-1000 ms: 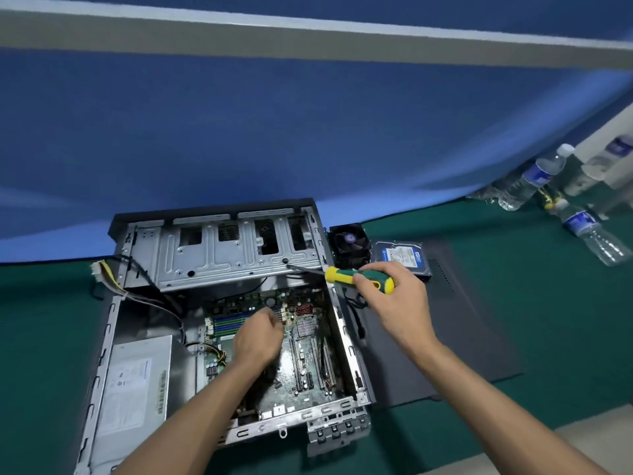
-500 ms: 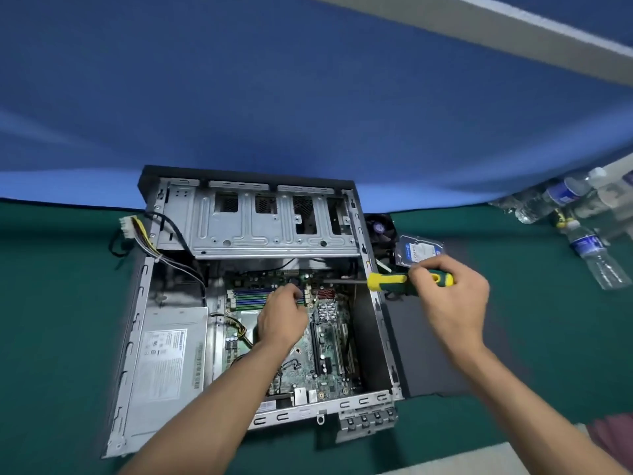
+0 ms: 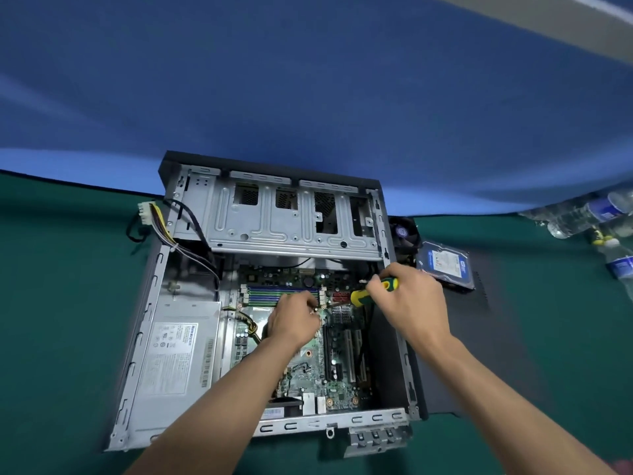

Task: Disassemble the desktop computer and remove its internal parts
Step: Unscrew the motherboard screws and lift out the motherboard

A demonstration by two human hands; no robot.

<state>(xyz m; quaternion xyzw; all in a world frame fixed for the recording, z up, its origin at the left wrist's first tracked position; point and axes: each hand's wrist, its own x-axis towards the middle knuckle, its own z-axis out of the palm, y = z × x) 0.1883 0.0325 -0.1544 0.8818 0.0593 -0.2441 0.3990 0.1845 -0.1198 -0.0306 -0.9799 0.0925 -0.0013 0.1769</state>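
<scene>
Head camera: I am looking down on the desktop computer point(image 3: 274, 303), which lies open on its side on the green-covered bench point(image 3: 68, 303), towards the bench's far edge, where a blue partition rises behind it. My right hand point(image 3: 407, 303) grips the yellow-and-green screwdriver point(image 3: 373, 292), its shaft angled down and left towards the motherboard point(image 3: 329, 354). My left hand point(image 3: 294, 320) rests on the board with fingers curled close beside the tip; whether they pinch a screw I cannot tell.

By my reading the job is partly done. The side panel point(image 3: 479, 354) is off and lies flat against the case's right side. A hard drive point(image 3: 445, 264) rests on the panel's far corner, and a small black fan point(image 3: 406, 231) sits just beside the case's far right corner. The drive cage point(image 3: 291, 217) looks empty. Still inside are the motherboard, the power supply point(image 3: 178, 365) along the left wall and its cable bundle point(image 3: 157, 217), which spills over the far left corner. I judge that the board's screws are the step in hand.

The drive carries a blue-and-white label and the power supply a grey one, but I can read no print on either. Clear plastic bottles point(image 3: 582, 214) with blue labels lie at the bench's far right edge, their labels also too blurred to read.
</scene>
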